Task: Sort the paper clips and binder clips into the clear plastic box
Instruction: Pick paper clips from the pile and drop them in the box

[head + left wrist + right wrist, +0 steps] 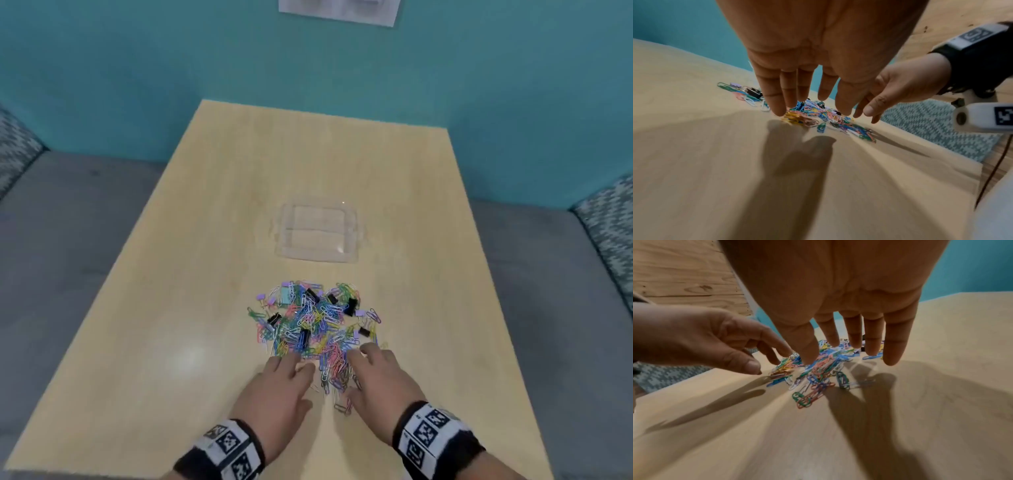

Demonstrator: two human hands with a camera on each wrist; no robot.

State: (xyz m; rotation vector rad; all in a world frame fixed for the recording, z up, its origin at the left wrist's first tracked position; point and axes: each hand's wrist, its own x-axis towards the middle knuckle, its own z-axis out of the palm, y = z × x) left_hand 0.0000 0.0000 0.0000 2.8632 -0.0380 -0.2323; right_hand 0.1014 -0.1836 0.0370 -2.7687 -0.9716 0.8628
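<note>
A heap of coloured paper clips (pixel 315 325) mixed with black and lilac binder clips (pixel 350 306) lies on the light wooden table (pixel 205 274). Beyond it stands the clear plastic box (pixel 317 236), closed and seemingly empty. My left hand (pixel 284 373) reaches the heap's near left edge with straight fingers (pixel 777 104) spread just above the clips. My right hand (pixel 371 368) comes in at the near right edge, its fingers (pixel 892 352) also straight and spread over the clips (pixel 818 369). Neither hand holds anything.
The table is bordered by a teal wall (pixel 308 68) at the back and grey cushioned seating (pixel 68 222) on both sides. Patterned cushions (pixel 609 233) sit at the far edges. Bare tabletop surrounds the heap and box.
</note>
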